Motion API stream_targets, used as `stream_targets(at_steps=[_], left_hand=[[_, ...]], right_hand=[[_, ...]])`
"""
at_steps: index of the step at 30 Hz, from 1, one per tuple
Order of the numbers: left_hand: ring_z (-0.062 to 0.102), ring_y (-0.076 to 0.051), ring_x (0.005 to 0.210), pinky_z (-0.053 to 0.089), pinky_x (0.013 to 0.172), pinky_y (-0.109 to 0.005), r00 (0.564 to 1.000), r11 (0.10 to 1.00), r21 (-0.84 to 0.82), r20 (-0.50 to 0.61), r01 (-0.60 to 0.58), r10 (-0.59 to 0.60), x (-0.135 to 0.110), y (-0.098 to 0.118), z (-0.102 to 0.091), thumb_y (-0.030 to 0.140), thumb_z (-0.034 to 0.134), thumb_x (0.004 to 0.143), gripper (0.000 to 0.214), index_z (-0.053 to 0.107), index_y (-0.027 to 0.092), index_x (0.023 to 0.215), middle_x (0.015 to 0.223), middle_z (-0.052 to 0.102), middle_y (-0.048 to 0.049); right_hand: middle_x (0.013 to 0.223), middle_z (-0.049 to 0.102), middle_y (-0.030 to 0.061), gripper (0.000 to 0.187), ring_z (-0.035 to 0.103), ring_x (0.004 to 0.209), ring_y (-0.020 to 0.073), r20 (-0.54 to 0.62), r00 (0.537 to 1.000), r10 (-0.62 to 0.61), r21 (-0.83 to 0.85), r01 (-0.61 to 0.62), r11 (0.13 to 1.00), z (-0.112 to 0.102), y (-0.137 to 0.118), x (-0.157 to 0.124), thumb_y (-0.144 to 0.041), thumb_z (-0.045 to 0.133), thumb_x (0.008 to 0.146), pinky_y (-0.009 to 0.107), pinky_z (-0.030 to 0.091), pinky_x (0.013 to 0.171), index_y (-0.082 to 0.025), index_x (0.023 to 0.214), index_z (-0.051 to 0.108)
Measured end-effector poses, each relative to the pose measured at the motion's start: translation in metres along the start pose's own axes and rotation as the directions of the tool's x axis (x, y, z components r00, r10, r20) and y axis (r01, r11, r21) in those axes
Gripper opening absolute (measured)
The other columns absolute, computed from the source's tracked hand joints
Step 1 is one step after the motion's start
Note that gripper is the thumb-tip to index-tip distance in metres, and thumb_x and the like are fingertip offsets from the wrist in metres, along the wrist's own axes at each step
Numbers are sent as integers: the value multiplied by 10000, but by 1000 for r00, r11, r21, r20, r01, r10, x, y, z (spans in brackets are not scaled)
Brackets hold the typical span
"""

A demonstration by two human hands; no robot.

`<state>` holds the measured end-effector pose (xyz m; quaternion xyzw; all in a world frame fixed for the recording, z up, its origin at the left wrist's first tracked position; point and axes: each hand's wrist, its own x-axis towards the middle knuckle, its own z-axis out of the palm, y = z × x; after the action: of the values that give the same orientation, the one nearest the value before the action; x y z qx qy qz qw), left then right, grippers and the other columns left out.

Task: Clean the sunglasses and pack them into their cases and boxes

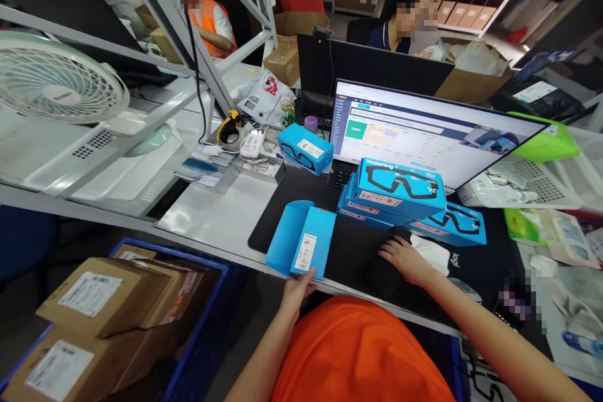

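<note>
My left hand point(298, 289) grips the near edge of a blue box sleeve point(301, 240) with a white label, which rests on the black desk mat point(351, 251). My right hand point(404, 259) lies flat on the mat, fingers spread, beside a white cloth point(431, 252). Just beyond it are stacked blue goggle boxes point(400, 188) and another blue box point(452, 224). A further blue goggle box point(305, 148) sits farther back, left of the monitor point(424, 132).
A white fan point(56, 78) stands on the left shelf. Cardboard parcels point(101, 301) fill a blue crate at lower left. A barcode scanner point(229, 127) and small items lie behind. Two other people sit beyond the desk. Packaged goods clutter the right side.
</note>
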<state>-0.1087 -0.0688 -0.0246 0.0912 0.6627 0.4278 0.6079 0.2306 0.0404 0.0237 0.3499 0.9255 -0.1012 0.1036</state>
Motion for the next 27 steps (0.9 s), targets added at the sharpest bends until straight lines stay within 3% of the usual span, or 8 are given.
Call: stream_targets(at_steps=[10,14,15,18,20,21,25,27], left_hand=[[724,-325,855,562,885,-504,993,968,243,113,-67,41,-42,-15,-22,423,884,594,424,726,163,890,869,747,-122],[683,-309,960,515,970,-450,953,916,332,270,-223,134,-78,7,-10,373,819,664,294,764,220,908,988,745,-101],[670,-301,1000,493,1005,-439,926,892,344,334,-293,175,-85,19,1,365,787,705,282,765,238,956,1046,736,-95],[523,-346,1284,346,1154,-501,663,596,385,655,-704,361,-98,53,53,335,750,739,488,684,272,1218,1320,639,-95],[325,-384,1446,122,1235,-562,518,427,356,773,-831,365,-98,67,92,327,823,632,835,526,275,1411,1544,442,-77],[277,-400,1468,65,1235,-580,492,378,361,801,-852,343,-96,70,109,305,833,601,940,458,262,1462,1586,376,-92],[439,-498,1334,206,1167,-609,612,377,520,769,-766,182,-81,62,146,236,856,511,1085,399,161,1492,1420,522,-251],[521,-500,1250,317,1112,-576,623,384,538,769,-750,140,-73,58,150,232,863,472,1096,424,148,1472,1329,587,-257]], right_hand=[[1336,554,166,753,495,1222,343,-61,971,231,283,-206,937,-23,-12,-33,-240,685,711,489,380,1059,-181,1435,485],[1359,530,166,812,469,1250,379,-82,942,324,244,-297,923,-36,-30,-39,-180,658,666,552,342,1068,-209,1452,459],[1366,528,171,826,454,1264,391,-90,930,357,203,-334,920,-39,-36,-39,-133,636,647,570,333,1063,-209,1450,463],[1378,534,179,870,440,1274,399,-86,908,410,134,-397,908,-52,-55,-37,-49,599,600,553,377,1001,-200,1446,467],[1374,544,175,860,449,1268,387,-65,921,384,153,-371,916,-60,-66,-34,-63,616,609,525,399,974,-204,1444,465],[1372,547,172,852,450,1270,386,-57,930,364,170,-350,921,-64,-70,-34,-85,636,614,527,394,977,-208,1441,467],[1396,541,178,832,453,1288,397,-41,940,338,221,-321,921,-70,-78,-34,-147,685,620,554,367,1002,-208,1425,486],[1402,543,179,815,464,1293,390,-40,937,348,242,-328,913,-67,-77,-36,-108,662,621,549,367,1014,-206,1415,502]])
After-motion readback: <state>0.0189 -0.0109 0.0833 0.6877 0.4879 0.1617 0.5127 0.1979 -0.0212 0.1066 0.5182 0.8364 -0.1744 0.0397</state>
